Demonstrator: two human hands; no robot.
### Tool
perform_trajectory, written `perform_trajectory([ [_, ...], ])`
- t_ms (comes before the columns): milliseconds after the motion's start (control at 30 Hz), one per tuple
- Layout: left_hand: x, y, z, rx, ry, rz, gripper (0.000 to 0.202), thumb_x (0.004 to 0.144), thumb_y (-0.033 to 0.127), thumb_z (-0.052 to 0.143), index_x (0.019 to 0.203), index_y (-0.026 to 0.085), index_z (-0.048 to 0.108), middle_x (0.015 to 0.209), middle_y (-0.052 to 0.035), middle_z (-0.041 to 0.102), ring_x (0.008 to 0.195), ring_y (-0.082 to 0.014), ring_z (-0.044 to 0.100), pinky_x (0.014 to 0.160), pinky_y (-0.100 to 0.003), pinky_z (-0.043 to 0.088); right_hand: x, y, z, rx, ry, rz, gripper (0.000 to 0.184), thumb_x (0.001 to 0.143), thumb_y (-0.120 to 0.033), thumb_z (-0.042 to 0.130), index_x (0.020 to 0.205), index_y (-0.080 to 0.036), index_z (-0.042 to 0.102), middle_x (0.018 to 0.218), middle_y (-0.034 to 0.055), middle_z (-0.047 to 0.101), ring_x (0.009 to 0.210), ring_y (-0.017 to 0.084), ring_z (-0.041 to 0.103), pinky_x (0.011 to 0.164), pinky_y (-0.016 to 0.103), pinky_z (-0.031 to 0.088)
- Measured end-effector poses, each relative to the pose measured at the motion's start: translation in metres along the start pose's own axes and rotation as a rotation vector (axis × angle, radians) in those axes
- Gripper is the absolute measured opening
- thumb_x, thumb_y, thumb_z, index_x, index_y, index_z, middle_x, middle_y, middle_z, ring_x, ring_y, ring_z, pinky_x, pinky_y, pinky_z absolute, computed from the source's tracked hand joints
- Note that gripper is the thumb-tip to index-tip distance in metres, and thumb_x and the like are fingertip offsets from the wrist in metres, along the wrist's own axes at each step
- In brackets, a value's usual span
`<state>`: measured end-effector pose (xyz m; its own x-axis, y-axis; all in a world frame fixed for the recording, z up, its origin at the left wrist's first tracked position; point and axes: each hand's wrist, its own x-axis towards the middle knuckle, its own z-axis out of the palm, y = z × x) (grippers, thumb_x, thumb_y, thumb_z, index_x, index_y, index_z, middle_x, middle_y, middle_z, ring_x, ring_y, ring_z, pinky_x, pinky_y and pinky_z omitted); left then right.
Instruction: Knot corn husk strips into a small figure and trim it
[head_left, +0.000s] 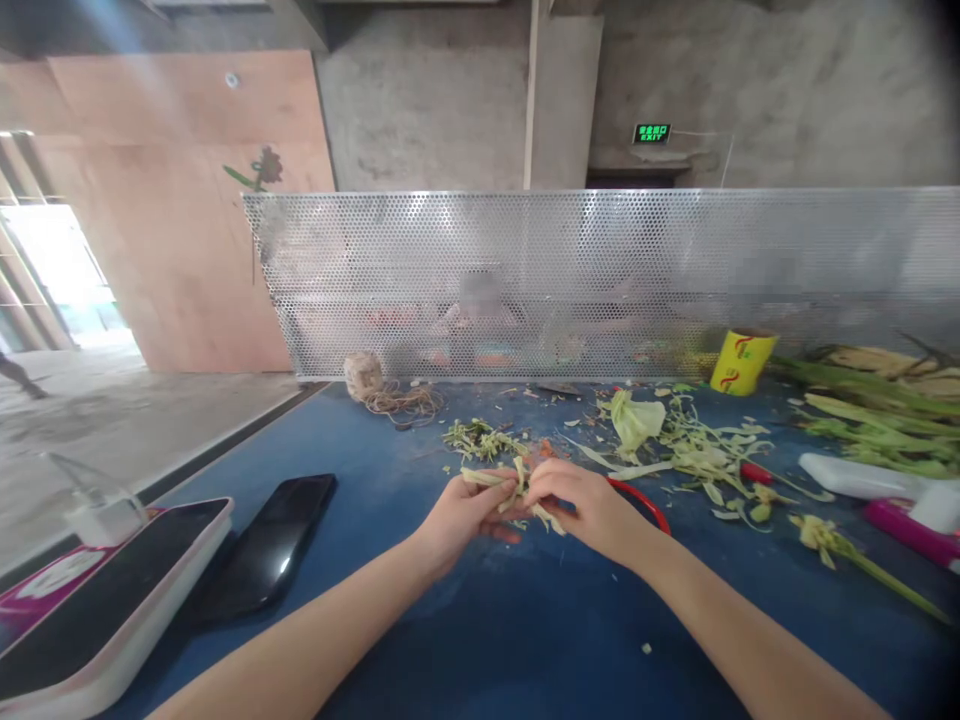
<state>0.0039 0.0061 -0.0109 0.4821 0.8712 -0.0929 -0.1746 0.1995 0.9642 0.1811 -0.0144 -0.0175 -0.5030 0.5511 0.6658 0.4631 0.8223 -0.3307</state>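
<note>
Pinching pale plant strips (478, 477) above a blue table (480, 640)

A person's left hand (461, 515) grips the strips between thumb and fingers; the right hand (581, 500), fingers curled, pinches them from the other side. Green clippings (484, 439) lie just beyond, and a yellow cylinder (741, 364) stands farther right.

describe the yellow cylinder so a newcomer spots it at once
Find the blue table and the perforated metal screen along its far edge. Toward the right, in front of that screen and just left of the long green stalks, is the yellow cylinder. Its bright yellow side with red markings sets it apart from the pale green scraps.
</note>
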Motion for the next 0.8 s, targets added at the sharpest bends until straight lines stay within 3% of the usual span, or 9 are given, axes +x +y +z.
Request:
perform_trajectory([
  [133,-0.003,0.002,0.001,0.028,-0.049,-0.018,0.026,0.062,0.029,0.072,0.077,0.012,0.060,0.070,-0.0077,0.069,0.070,-0.0254,0.067,0.045,-0.024,0.052,0.000,-0.002,0.003,0.234,0.045,0.135,0.008,0.079,-0.015,0.053,0.077,-0.020,0.058,0.075,0.0017,0.059,0.071,0.013,0.055,0.068,0.026,0.045],
  [300,-0.005,0.005,0.000,0.015,-0.058,-0.010,0.027,0.065,0.032,0.070,0.076,0.014,0.054,0.077,-0.0090,0.070,0.068,-0.0257,0.068,0.039,-0.020,0.049,-0.002,0.000,0.009,0.623,0.203,0.341,0.002,0.076,-0.019,0.059,0.075,-0.020,0.059,0.072,0.0002,0.060,0.061,0.011,0.056,0.056,0.023,0.046],
  [600,-0.001,0.005,-0.001,-0.088,0.060,-0.002,0.022,0.066,0.025,0.069,0.078,0.013,0.055,0.077,-0.0081,0.069,0.060,-0.0202,0.068,0.035,-0.016,0.047,-0.002,0.009,0.015,0.775,0.380,0.436,0.007,0.075,-0.025,0.060,0.076,-0.019,0.060,0.058,-0.0011,0.060,0.048,0.010,0.055,0.045,0.024,0.046],
  [800,0.001,0.006,-0.003,-0.109,0.120,0.023,0.020,0.067,0.024,0.069,0.076,0.014,0.055,0.080,-0.0087,0.069,0.061,-0.0196,0.068,0.034,-0.015,0.046,0.003,0.009,0.007,0.719,0.452,0.482,0.011,0.077,-0.031,0.054,0.074,-0.020,0.055,0.057,-0.0024,0.056,0.045,0.010,0.051,0.043,0.025,0.043],
])
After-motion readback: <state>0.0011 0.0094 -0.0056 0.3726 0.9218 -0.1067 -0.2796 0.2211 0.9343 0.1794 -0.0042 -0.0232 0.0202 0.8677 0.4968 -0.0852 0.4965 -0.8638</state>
